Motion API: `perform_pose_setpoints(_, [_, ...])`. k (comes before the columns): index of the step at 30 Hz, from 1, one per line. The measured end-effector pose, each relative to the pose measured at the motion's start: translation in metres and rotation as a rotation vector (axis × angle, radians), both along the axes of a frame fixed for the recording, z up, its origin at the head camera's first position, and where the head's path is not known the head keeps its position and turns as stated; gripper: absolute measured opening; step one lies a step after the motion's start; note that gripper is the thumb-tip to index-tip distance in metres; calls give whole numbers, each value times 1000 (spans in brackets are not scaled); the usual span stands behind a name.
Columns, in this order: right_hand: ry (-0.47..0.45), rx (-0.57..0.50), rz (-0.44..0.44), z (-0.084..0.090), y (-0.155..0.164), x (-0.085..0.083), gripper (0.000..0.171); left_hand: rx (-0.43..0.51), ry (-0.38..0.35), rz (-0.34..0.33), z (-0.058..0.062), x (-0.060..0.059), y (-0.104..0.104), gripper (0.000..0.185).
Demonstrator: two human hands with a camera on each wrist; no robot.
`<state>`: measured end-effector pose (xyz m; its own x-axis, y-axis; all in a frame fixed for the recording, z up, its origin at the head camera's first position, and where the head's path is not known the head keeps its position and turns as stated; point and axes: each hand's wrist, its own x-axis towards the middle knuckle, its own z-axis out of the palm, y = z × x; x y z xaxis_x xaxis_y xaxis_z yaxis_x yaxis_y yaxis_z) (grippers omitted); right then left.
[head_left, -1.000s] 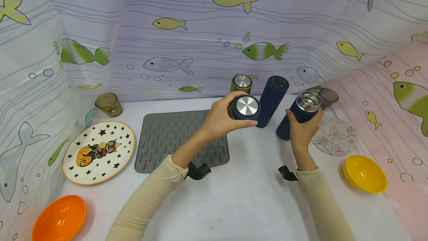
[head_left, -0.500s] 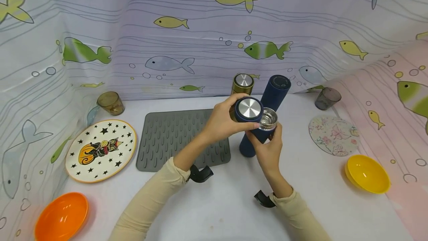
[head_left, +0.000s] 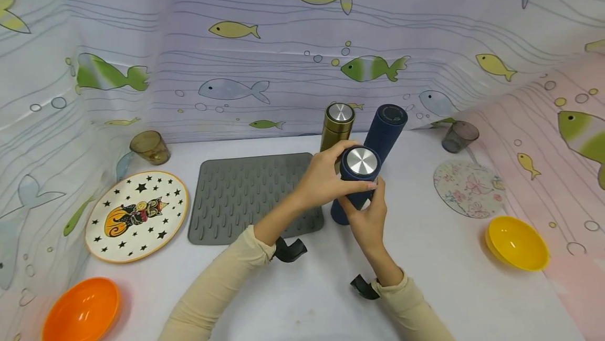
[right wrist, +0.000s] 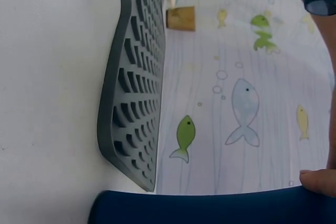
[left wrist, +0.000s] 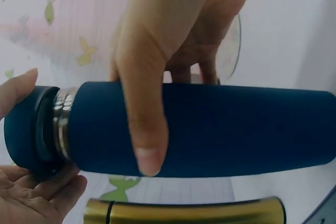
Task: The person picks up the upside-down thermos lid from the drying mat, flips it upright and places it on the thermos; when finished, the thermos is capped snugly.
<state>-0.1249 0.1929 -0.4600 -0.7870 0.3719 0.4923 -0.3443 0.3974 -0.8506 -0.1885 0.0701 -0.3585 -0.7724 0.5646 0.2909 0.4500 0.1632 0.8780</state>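
Note:
My left hand [head_left: 321, 181] pinches a navy lid [head_left: 361, 162] with a brushed silver top. My right hand [head_left: 371, 225] grips a navy thermos bottle [head_left: 340, 214] around its body, thumb across the front. In the left wrist view the lid sits over the end of the bottle's steel neck [left wrist: 63, 124], part of which still shows between lid and body. The bottle body [left wrist: 247, 129] tapers toward its base. Its side fills the bottom of the right wrist view. Behind the hands stand a gold thermos [head_left: 336, 131] and a second navy bottle [head_left: 385, 131].
A grey ridged mat [head_left: 255, 194] lies left of the hands. Farther left are a cat-patterned plate [head_left: 137, 246], an orange bowl [head_left: 82, 309] and a brown cup [head_left: 150, 147]. On the right are a dark cup [head_left: 459, 137], a floral round mat [head_left: 468, 188] and a yellow bowl [head_left: 516, 244].
My right hand has brought the uncapped bottle leftward from the right side to beneath the lid. The left hand has shifted slightly right and down, and the lid now covers the bottle's mouth.

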Motion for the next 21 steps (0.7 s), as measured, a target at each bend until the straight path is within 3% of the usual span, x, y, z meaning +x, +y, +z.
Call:
perform_pose_setpoints(6, [2,3,-7,1,-2,-1,72,15,8,-7,-8,0,6,74])
perform_pose_setpoints(15, [-29,-2,-32,35,-15,11,62,51,6,6,-16,-1,10,74])
perform_pose_setpoints(21, [-17,16,-37,37,-16,12,62,57,54,11,-25,-1,11,71])
